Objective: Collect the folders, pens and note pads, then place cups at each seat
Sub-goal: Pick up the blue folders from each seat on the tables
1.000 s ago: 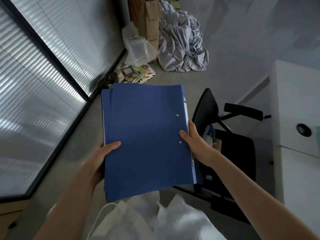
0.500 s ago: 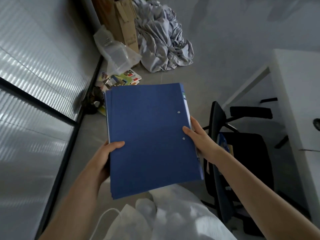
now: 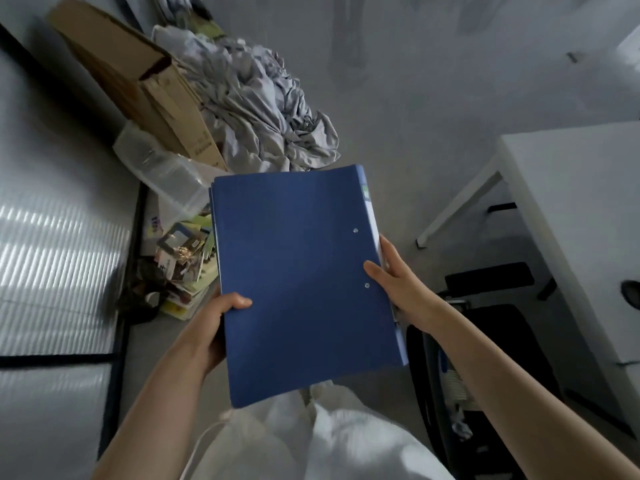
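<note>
While each hand, left hand (image 3: 214,327) and right hand (image 3: 401,285), clamps the blue folders (image 3: 301,278), their fingers underneath are hidden.

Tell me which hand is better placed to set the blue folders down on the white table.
Probably the right hand. It grips the blue folders on the edge nearer the white table, which stands to the right. The left hand holds the far edge, toward the window.

A grey floor (image 3: 433,109) is seen, with striped light cast on a frosted glass partition (image 3: 52,254). A white desk (image 3: 571,202) is set beside a black office chair (image 3: 491,341).
</note>
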A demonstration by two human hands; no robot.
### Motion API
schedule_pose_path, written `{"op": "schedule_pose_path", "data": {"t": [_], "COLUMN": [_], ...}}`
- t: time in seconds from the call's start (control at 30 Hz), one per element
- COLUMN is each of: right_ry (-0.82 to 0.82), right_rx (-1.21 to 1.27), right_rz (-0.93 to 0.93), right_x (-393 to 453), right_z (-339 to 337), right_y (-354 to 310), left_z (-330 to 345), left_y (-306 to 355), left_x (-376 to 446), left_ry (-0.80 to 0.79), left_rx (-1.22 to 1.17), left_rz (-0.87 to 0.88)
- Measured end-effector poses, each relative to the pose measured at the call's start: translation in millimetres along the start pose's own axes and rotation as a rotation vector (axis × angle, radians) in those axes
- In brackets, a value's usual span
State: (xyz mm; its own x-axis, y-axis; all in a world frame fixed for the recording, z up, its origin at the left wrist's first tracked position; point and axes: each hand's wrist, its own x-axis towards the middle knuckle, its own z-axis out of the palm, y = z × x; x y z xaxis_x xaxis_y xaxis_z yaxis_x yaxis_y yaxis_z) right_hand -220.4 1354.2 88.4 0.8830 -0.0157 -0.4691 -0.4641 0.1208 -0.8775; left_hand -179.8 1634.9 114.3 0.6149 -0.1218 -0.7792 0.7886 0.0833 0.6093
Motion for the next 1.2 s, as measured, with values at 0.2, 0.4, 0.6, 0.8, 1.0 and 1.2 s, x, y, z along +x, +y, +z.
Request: {"op": "schedule_pose_path", "data": {"t": [0.2,0.4,0.6,0.8,1.0,1.2], "right_ry": [0.164,0.334,0.5,0.63,0.74,0.818], "right_rx": [-0.065,-0.018,0.33,0.49,0.553,0.591], "right_rz": [-0.013,0.036,0.089,0.13,0.107,0.065], "right_x": [72.0,146.8,203.2,233.4,259.7,282.3], "right_z": [-2.3,-7.4,-31.6,-78.8,-167.6,-268.1], "right_y": [-39.9,-89.7,-133.4,-159.4,-177.4,-208.5], "left_z": [18.2,39.9,87.8,167.2,282.0,399.7], "left_y": [81.6,180.1,275.0,317.3,341.0,361.4], "left_x": [69.9,141.1,216.4,270.1,326.5,369.6], "left_ry": [-0.06,-0.153,-0.295,-0.45,-0.574,-0.647], "left_rx": [0.093,0.197,0.314,0.422,0.49,0.541], "left_rz": [0.008,0.027,0.001,-0.051,-0.108,-0.124]}}
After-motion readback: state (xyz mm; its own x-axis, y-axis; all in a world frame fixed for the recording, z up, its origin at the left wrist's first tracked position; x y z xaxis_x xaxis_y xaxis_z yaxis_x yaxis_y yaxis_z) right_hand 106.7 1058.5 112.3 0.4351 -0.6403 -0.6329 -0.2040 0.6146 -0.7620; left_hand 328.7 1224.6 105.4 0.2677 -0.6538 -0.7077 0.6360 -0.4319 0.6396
